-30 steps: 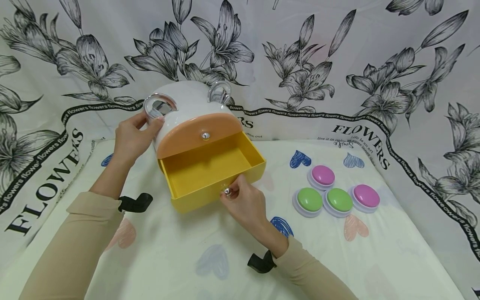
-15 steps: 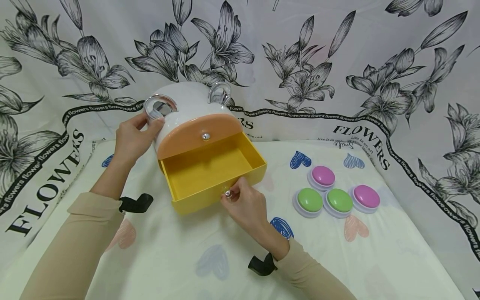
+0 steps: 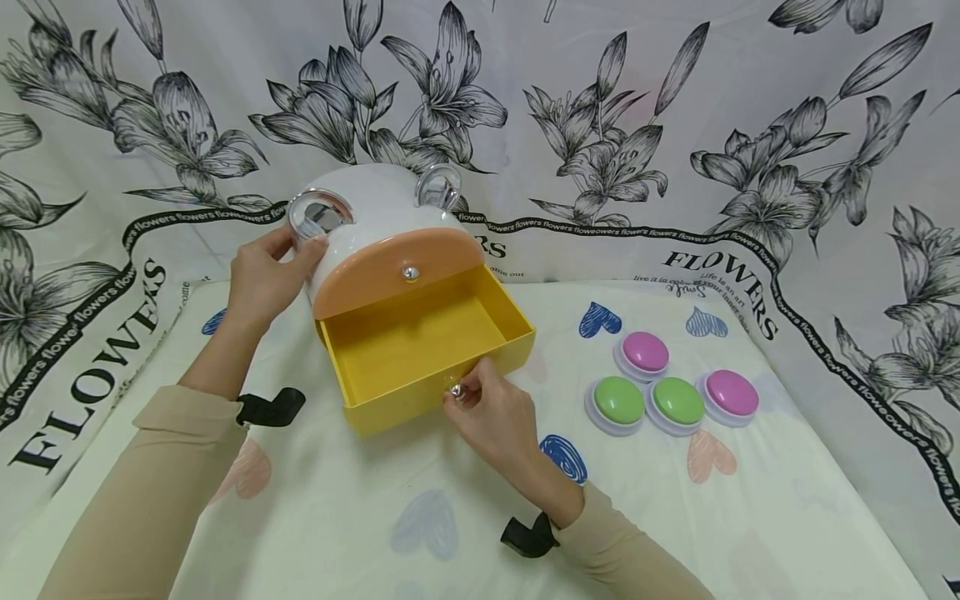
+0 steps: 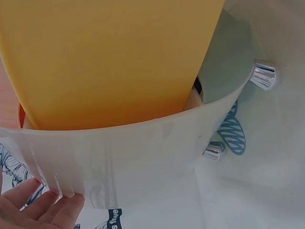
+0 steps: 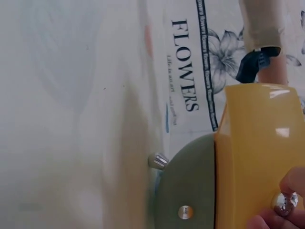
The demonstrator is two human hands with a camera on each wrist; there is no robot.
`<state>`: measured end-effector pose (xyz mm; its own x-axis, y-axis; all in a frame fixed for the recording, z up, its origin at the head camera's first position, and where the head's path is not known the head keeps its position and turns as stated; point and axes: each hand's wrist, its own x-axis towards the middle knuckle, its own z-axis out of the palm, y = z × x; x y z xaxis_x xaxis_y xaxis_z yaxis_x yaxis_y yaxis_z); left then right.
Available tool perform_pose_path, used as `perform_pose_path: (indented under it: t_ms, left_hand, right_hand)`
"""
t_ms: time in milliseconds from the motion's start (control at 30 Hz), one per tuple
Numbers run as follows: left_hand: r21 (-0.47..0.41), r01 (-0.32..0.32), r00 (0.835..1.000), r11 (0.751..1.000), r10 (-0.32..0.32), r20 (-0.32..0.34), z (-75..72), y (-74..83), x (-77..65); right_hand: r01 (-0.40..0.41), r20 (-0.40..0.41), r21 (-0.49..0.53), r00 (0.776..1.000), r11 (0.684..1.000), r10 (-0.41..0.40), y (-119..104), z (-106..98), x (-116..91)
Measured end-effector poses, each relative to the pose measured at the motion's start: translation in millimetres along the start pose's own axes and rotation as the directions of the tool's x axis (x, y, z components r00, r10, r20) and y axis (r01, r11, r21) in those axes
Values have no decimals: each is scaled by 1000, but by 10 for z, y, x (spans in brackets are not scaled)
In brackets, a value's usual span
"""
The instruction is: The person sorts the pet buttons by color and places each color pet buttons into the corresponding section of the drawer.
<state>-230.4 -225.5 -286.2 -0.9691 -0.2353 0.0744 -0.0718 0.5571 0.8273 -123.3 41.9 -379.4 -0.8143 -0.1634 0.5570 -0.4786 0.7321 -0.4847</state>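
A rounded white box (image 3: 375, 196) with silver ring-shaped parts on top stands at the left of the table. Its upper front panel is orange (image 3: 397, 262) and bears a silver knob. Below that panel a yellow drawer (image 3: 420, 333) is pulled out, with nothing inside it. My left hand (image 3: 266, 279) holds the box's left side by the left ring, thumb on the front and fingers behind. My right hand (image 3: 495, 417) pinches the drawer's silver knob (image 5: 284, 204). In the left wrist view, fingertips touch the white shell (image 4: 133, 162), and the drawer's yellow side fills the upper part.
Several round push lights or buttons lie in a group on the right: pink (image 3: 646, 352) and green (image 3: 618, 400), each on a pale base. The cloth (image 3: 337, 525) is white with printed hearts. A flower-printed curtain (image 3: 585, 100) rises behind the box.
My right hand has shifted slightly toward me and to the right, and the yellow drawer has slid out a little more with it. My left hand and the white box stay put.
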Motion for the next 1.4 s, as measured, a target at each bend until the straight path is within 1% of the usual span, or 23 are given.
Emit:
perform_pose_path:
  t_ms: [200, 433, 533, 700, 867, 1033, 1167, 1300, 1400]
  left_hand:
    - [5, 1, 1000, 1000, -1, 1, 1, -4, 4]
    - [8, 0, 1000, 1000, 0, -1, 0, -15, 11]
    - [5, -5, 1000, 1000, 5, 1, -1, -14, 11]
    - [9, -9, 1000, 1000, 9, 0, -1, -8, 8]
    - [11, -2, 1000, 1000, 2, 3, -1, -1, 2]
    - [9, 6, 1000, 1000, -6, 6, -3, 4, 5]
    - [14, 8, 1000, 1000, -9, 3, -6, 10, 1]
    - [15, 11, 1000, 1000, -11, 2, -10, 13, -2]
    - [15, 11, 1000, 1000, -11, 2, -10, 11, -1]
  right_hand:
    - [47, 53, -21, 998, 999, -46, 18, -66, 6]
    - [131, 115, 22, 984, 991, -133, 119, -188, 6]
    - [139, 114, 43, 983, 989, -143, 190, -271, 14]
    - [123, 96, 102, 986, 987, -133, 356, -406, -6]
    - [116, 69, 109, 990, 987, -124, 574, -517, -52]
    - [60, 55, 85, 996, 995, -65, 816, -661, -100]
    - [-26, 53, 55, 998, 998, 23, 1025, -785, -145]
    - [-120, 63, 40, 991, 992, 117, 1211, -909, -180]
    - [-192, 88, 22, 978, 981, 190, 1336, -982, -218]
